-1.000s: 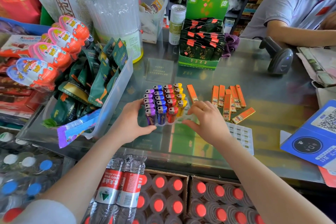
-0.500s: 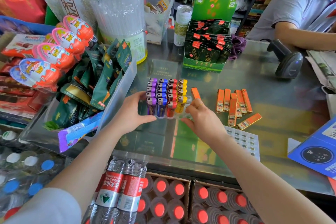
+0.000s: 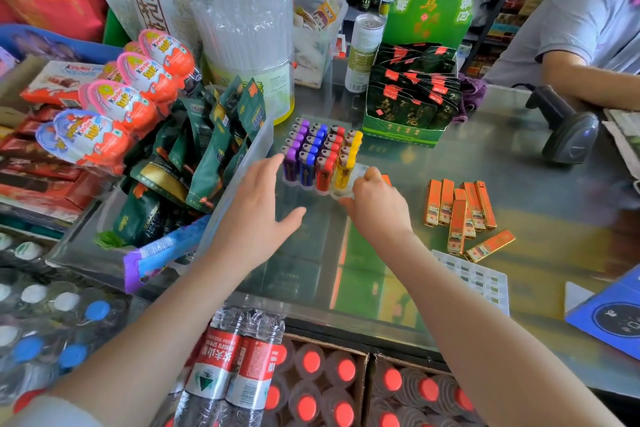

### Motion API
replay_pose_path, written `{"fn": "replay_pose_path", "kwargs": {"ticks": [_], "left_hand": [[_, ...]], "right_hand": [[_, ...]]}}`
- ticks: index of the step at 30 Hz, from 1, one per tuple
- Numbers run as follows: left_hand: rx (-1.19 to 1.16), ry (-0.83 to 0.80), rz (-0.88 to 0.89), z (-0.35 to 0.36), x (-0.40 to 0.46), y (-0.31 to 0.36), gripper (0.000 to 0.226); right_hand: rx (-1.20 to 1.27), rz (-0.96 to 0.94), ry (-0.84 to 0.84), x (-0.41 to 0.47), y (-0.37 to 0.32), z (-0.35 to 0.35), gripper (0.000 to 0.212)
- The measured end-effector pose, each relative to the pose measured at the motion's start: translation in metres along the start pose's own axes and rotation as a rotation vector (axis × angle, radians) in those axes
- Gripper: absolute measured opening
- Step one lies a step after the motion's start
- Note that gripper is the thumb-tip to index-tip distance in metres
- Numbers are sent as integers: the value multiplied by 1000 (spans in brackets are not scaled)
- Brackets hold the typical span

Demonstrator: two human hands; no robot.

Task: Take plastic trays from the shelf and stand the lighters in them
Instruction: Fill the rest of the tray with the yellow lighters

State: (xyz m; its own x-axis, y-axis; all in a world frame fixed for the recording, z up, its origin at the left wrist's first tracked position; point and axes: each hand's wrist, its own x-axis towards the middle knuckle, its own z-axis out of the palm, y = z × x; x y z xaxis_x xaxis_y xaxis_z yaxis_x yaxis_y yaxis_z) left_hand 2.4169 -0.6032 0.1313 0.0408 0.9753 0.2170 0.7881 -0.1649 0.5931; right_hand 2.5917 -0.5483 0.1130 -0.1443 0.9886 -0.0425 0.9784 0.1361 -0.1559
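A clear plastic tray [image 3: 358,173] stands on the glass counter with rows of purple, blue, red and yellow lighters [image 3: 317,154] upright in it. My right hand [image 3: 375,206] pinches the tray's front right corner. One orange lighter [image 3: 386,179] peeks out just behind that hand. My left hand [image 3: 258,215] hovers at the tray's front left with its fingers spread and nothing in it, the index fingertip close to the purple row. Several flat orange lighters [image 3: 460,211] lie loose to the right. A second, empty tray [image 3: 476,282] lies flat near the counter's front edge.
A clear bin of green snack packets [image 3: 207,152] crowds the tray's left side. Behind the tray stand a straw jar [image 3: 249,45] and a green display box [image 3: 408,107]. A barcode scanner [image 3: 568,132] and another person's arm [image 3: 588,83] are at the far right. A blue placard [image 3: 616,319] lies near right.
The tray of lighters has slid away from me toward the straw jar. My left hand has come off the tray's side and spread open. My right hand stays at the front right corner.
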Motion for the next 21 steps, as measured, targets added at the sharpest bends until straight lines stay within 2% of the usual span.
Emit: {"fn": "replay_pose_path", "kwargs": {"ticks": [5,9,15,21], "left_hand": [[44,-12,105,-32,13,9,44],[215,-55,199,-40,26,11,33],[207,-34,231,-45,39,9,30],[204,-18,273,-42,40,3,36]], "right_hand": [[58,40,34,41,-5,2,27],[101,25,46,66,-6,0,28],[-1,72,61,103,-1,0,24],[-51,116,88,117,-3,9,12]]}}
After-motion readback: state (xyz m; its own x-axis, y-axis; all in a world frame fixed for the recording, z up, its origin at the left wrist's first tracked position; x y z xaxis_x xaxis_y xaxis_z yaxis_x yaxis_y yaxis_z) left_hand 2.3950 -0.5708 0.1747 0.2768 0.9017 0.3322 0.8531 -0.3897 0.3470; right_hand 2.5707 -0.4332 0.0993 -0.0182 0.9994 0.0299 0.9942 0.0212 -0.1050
